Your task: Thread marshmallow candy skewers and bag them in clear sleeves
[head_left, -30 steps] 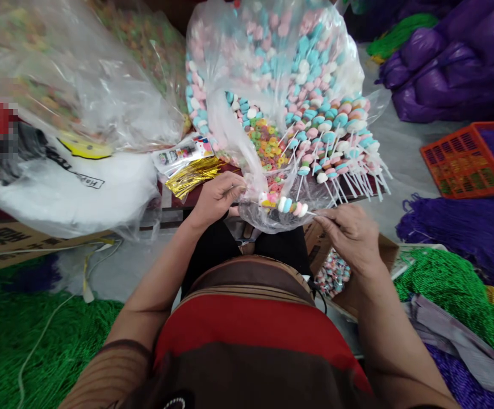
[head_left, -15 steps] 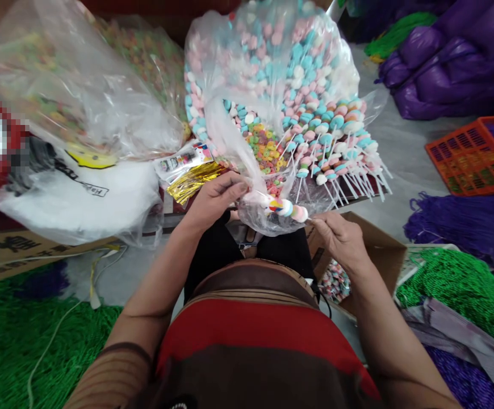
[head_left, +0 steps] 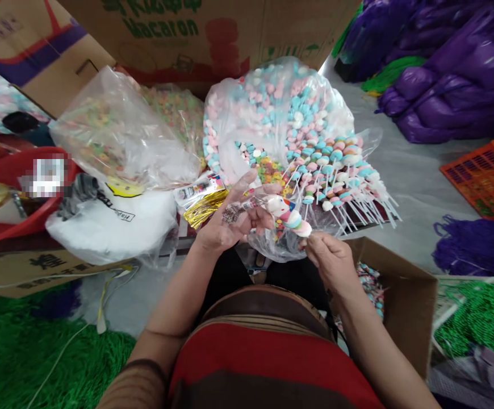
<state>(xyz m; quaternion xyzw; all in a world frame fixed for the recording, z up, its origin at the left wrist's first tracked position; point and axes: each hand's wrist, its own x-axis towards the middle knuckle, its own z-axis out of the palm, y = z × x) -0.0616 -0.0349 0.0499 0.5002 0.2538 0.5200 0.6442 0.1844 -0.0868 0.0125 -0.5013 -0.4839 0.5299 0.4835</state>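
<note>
My right hand is closed around the lower end of a marshmallow skewer in a clear printed wrapper. Pink, blue and white pieces are stacked on it, with a white piece bearing a printed figure at the top. The wrapper's loose upper end lies across my left hand, whose fingers are spread apart. Just beyond my left hand are gold twist ties and a pack of printed wrappers. Many bare marshmallow skewers lie piled on a bag at the right.
Behind stand a large bag of marshmallows, a bag of ring-shaped candies and a cardboard box. A red basin is at the left. An open carton holding wrapped pieces sits by my right forearm.
The view has tilted up and shifted left. My left hand has opened from its pinch at the wrapper's top end, while my right hand keeps hold of the skewer's lower end.
</note>
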